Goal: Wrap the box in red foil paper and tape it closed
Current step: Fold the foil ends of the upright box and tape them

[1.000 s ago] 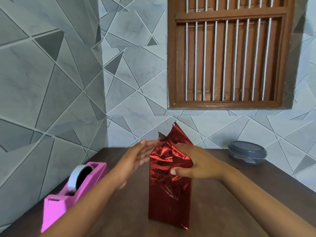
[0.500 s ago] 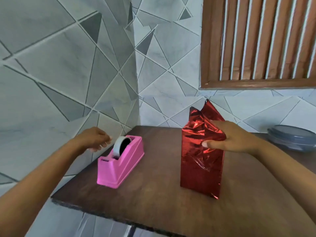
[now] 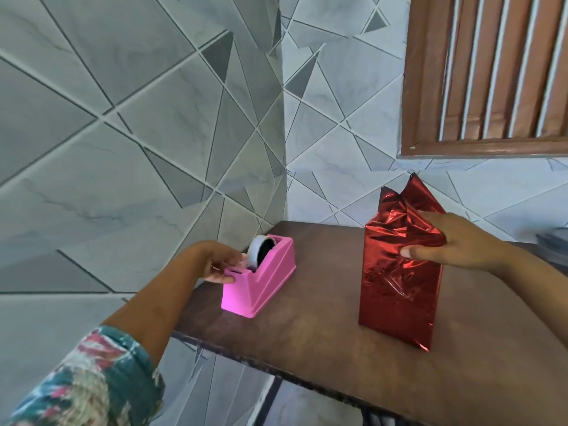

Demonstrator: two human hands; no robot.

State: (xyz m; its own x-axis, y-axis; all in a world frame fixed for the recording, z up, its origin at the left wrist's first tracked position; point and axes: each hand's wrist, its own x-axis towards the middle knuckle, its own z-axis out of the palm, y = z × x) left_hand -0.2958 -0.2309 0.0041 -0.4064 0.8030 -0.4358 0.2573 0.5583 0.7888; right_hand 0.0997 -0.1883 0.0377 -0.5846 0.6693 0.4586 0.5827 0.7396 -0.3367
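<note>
A tall box wrapped in red foil paper (image 3: 396, 290) stands upright on the brown table (image 3: 322, 348), its top foil crumpled into loose peaks. My right hand (image 3: 455, 244) grips the box near the top, thumb on the front face and fingers over the folded foil. A pink tape dispenser (image 3: 267, 281) with a white tape roll (image 3: 256, 250) sits at the table's left side. My left hand (image 3: 215, 262) curls its thumb and fingers round the dispenser's cutter end. The tape's loose end is not visible.
Tiled walls meet in a corner right behind the table. A brown barred window (image 3: 491, 72) is at the upper right. A grey lidded container (image 3: 553, 247) shows at the right edge. The table's front edge runs diagonally below the dispenser.
My left hand left the box, swung left and came down onto the dispenser's cutter end. My right hand stayed on the box top. The view turned left.
</note>
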